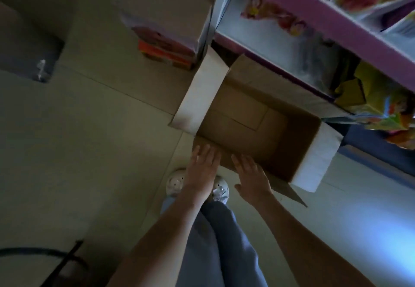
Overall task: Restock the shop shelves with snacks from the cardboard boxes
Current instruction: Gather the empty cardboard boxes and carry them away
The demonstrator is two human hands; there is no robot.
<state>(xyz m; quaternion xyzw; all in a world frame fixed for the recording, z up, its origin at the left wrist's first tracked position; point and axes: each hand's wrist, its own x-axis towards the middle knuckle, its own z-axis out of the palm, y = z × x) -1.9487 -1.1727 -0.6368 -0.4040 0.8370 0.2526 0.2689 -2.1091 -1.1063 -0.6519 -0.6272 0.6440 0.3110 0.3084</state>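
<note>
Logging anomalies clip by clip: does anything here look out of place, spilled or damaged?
One oddity: the cardboard box on the floor by the shelves shows only its bare bottom, nothing inside. Left hand and right hand, fingers straight, reach toward its near flap. Nothing looks spilled or torn.

The fingers (203, 152) of the left hand (205, 165) were blurred, and whether they or the right hand (252, 174) touched the box (292, 134) flap could not be told. Beyond the fingers to the right, the shelf (314, 10) was cut by the picture's edges, its bags (381, 107) smeared, print unreadable.
</note>
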